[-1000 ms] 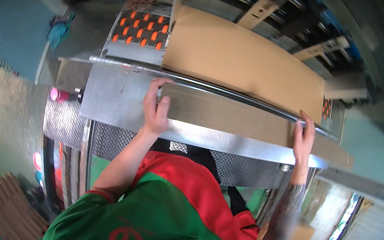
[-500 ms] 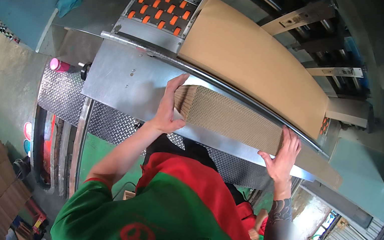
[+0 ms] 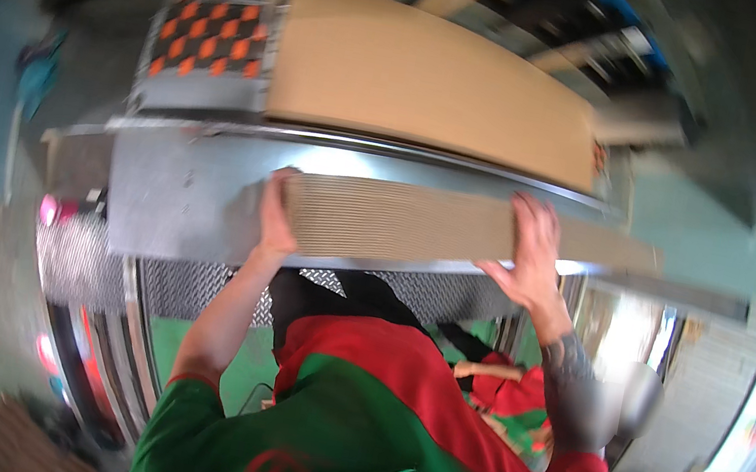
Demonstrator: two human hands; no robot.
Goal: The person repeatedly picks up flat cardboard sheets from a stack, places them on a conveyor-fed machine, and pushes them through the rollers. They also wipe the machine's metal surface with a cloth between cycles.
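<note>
A long stack of corrugated cardboard sheets [image 3: 399, 227] lies on a grey metal table [image 3: 157, 209] in front of me, its fluted edges showing. At the stack's left end my left hand [image 3: 277, 217] is pressed, fingers at the far corner and thumb low on the near side. My right hand [image 3: 535, 252] spans the stack toward its right part, fingertips at the far edge and thumb at the near edge. The stack runs on to the right beyond that hand. Motion blurs parts of the picture.
Behind a metal bar lies a broad brown cardboard stack [image 3: 435, 76] in the machine. Orange rollers [image 3: 211, 38] are at its left. Below the table sits a checkered metal plate [image 3: 189, 287]. Another person in red and green [image 3: 512, 389] is behind my right side.
My view has turned, so the table and machine appear more level and farther left. Both hands remain on the cardboard stack, whose near side now shows as straight layered lines.
</note>
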